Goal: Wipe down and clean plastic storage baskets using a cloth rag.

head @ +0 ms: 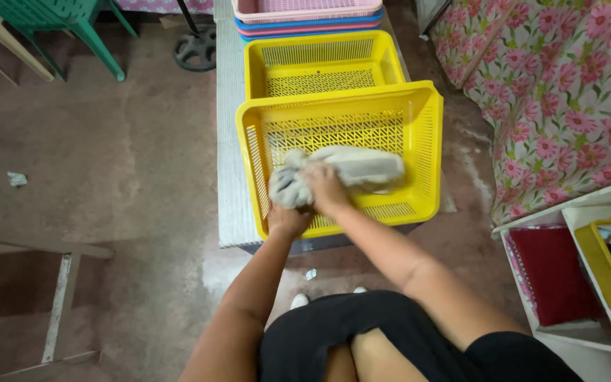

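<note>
Grey cloth (341,170) sits bunched inside the near yellow basket (426,141), our right hand (327,187) closed over it, our left hand (288,216) clamped on the front rim. Wiping goes best, we judge, with the basket held firm. Beyond, another yellow basket (319,67).

Left hand (288,218): fingers hidden behind near wall of front basket (419,141); grip cannot be told. Right hand (325,187): fingertips buried in grey cloth (351,170); cloth's underside hidden. Second basket (319,67): near edge covered by the front 1. Stacked trays (305,18), green chair (58,21) and shelf (602,283) cut by frame edges. Floor scrap (17,179) too small to identify.
</note>
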